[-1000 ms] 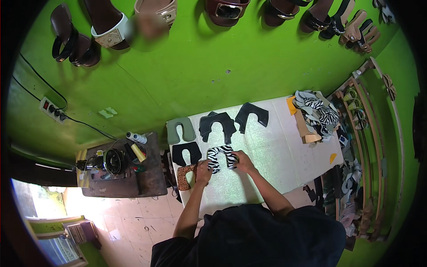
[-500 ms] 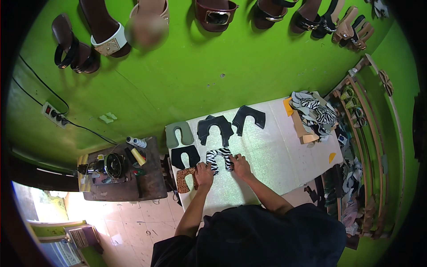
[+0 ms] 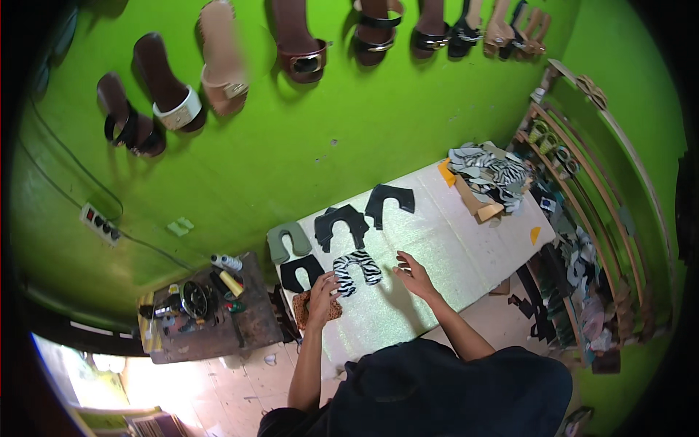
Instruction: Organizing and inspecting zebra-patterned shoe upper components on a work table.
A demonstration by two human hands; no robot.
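A zebra-striped U-shaped cut piece [image 3: 355, 259] lies on the pale covered table [image 3: 451, 251]. At its left edge is my left hand [image 3: 320, 300], its fingers apart, close to or touching the striped piece and partly covering a leopard-print piece [image 3: 333, 311]. To the right of the stripes, my right hand [image 3: 413, 277] hovers with fingers spread and nothing in it. Beyond the left hand rest a black U-shaped piece [image 3: 291, 274] and a grey-green one [image 3: 277, 245]. Farther back sit two groups of dark U-shaped pieces, one in the middle [image 3: 341, 215] and one to its right [image 3: 377, 206].
Fabric scraps [image 3: 489, 175] are heaped at the table's far right. A sewing machine [image 3: 191, 300] and thread spools [image 3: 227, 262] occupy a dark table at left. Sandals [image 3: 302, 62] hang along the green wall. Wooden racks [image 3: 593, 189] line the right side.
My right hand has come off the striped piece and moved right, its fingers opening. My left hand's fingers have loosened beside that piece. The view has shifted and tilted.
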